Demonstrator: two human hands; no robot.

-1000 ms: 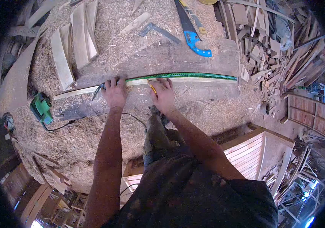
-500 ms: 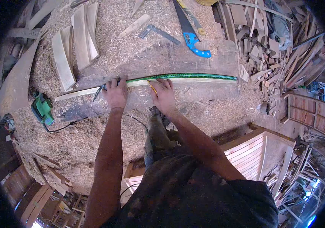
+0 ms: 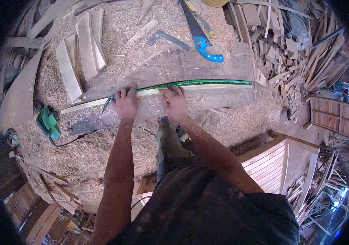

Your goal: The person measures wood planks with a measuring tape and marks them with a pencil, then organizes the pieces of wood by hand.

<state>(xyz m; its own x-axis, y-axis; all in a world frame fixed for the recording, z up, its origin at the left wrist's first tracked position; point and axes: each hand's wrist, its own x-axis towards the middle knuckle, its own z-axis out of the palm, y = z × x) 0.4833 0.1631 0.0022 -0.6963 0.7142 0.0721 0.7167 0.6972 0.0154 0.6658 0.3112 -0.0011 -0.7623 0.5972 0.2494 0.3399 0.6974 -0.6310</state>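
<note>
A long pale wooden strip (image 3: 88, 105) lies across the work surface. Along its upper edge runs the green blade of a tape measure (image 3: 219, 83), reaching right from my left hand (image 3: 125, 107). That hand is closed over the tape's near end, mostly hiding the case; a dark strap (image 3: 106, 105) sticks out at its left. In the fingers of my right hand (image 3: 176, 105) is a yellow pencil (image 3: 164, 96), its tip at the strip beside the blade. Those fingers also touch the strip and the blade's edge.
Beyond the strip lie a blue-handled saw (image 3: 208, 50), a metal square (image 3: 168, 38) and several boards (image 3: 88, 47). A green power tool (image 3: 49, 122) with a cord rests at left. Wood shavings cover much of the ground; scrap wood (image 3: 278, 61) is heaped at right.
The view has shifted slightly. Both hands keep nearly the same place on the strip and tape, and the pencil stays at the blade's edge.
</note>
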